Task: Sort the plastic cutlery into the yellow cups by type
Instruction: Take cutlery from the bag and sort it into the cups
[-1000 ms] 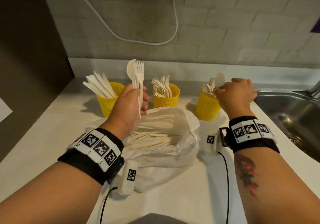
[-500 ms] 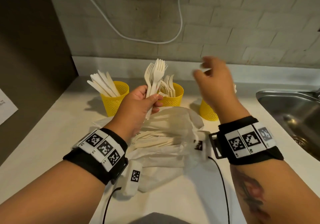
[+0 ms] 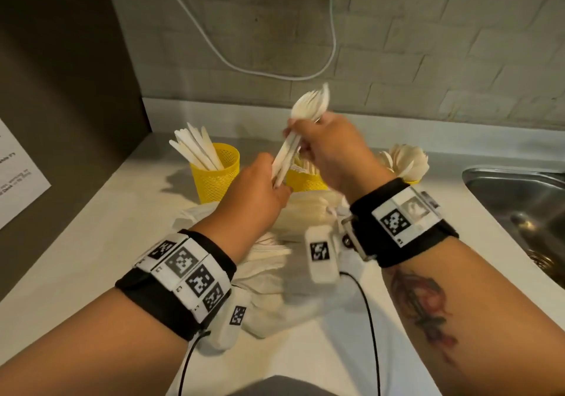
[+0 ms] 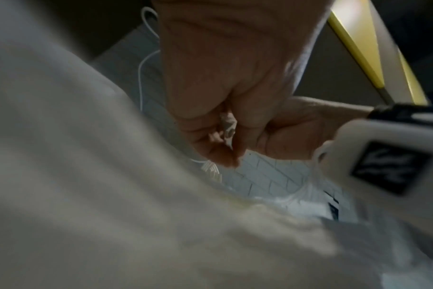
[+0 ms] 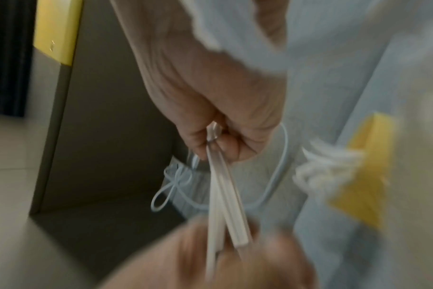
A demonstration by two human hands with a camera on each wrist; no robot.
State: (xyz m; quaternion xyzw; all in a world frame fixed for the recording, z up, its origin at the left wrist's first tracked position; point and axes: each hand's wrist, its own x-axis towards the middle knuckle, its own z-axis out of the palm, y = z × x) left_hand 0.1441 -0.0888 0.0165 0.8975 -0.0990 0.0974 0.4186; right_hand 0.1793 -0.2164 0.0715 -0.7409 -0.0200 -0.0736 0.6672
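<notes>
A small bundle of white plastic forks (image 3: 293,145) is held tilted above the middle yellow cup (image 3: 302,180), tines up toward the wall. My left hand (image 3: 276,178) pinches the handle ends. My right hand (image 3: 301,129) grips the handles higher up, just below the tines; the right wrist view shows its fingers (image 5: 210,140) curled round the white handles (image 5: 223,185). The left yellow cup (image 3: 217,172) holds knives. Only the spoons (image 3: 403,160) of the right cup show behind my right wrist. More cutlery lies in the white bag (image 3: 269,261) under my hands.
A steel sink (image 3: 519,206) sits at the right of the white counter (image 3: 91,258). A dark panel and a paper sheet (image 3: 18,178) are on the left. A white cable (image 3: 275,73) hangs on the brick wall.
My right hand left the spoon cup, swung left and took hold of the forks. My left hand carried the bundle to the right, over the middle cup.
</notes>
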